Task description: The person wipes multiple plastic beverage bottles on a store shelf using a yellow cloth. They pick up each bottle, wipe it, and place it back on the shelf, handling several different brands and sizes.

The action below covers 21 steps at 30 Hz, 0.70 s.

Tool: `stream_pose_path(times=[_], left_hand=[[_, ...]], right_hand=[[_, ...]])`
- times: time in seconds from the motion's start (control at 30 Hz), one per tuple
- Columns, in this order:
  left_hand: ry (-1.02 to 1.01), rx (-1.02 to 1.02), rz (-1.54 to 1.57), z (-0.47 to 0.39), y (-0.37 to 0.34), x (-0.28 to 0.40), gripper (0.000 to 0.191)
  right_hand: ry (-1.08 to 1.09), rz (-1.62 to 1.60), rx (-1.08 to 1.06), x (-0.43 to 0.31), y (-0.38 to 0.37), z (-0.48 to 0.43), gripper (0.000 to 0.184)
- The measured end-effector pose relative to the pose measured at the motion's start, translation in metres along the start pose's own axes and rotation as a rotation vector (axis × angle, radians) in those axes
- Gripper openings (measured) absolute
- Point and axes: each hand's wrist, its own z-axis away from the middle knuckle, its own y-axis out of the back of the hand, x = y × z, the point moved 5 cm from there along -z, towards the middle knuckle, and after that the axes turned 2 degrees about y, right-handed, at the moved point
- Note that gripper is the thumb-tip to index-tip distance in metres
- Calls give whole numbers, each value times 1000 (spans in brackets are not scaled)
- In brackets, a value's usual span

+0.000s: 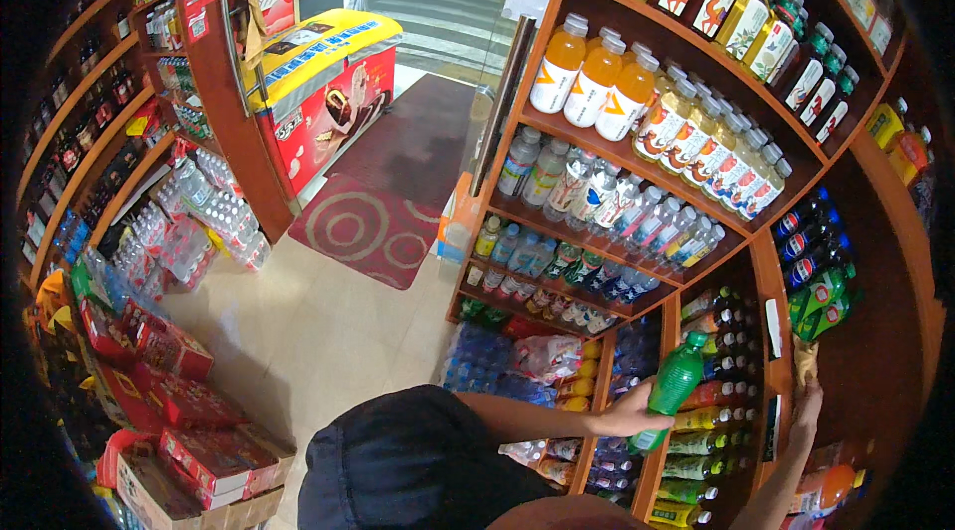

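Note:
My left hand (pixel 633 407) is wrapped around the lower part of a green plastic bottle (pixel 677 375), which leans with its cap up, in front of the shelves. My right hand (pixel 807 397) reaches into a shelf bay at the right, its fingers closed on a crumpled tan cloth (pixel 805 358). The cloth is right beside several green bottles (pixel 821 304) that lie on their sides in that bay. Behind them are dark Pepsi bottles (pixel 809 239). Part of the right hand's fingers is hidden by the cloth.
A wooden shelf unit (pixel 634 149) carries rows of drink bottles. Orange bottles (pixel 832 489) lie near my right forearm. Cardboard boxes (pixel 216 455) stand on the floor at left. A red chest freezer (pixel 336 112) and a patterned mat (pixel 373 231) are by the doorway.

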Motion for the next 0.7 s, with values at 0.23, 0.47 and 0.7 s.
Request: stream_pose_path(times=[0.23,0.47,0.7], left_hand=[[226,186,246,55,61,-56,57],[178,1217,-262,167,186,-48,71],[104,1195,-568,223,179,-11,56]], right_hand=[[335,-433,46,-6,-139,145,52],[324,-81,-683,73,-357,271,35],[294,-248,-691,13,-343,258,29]])
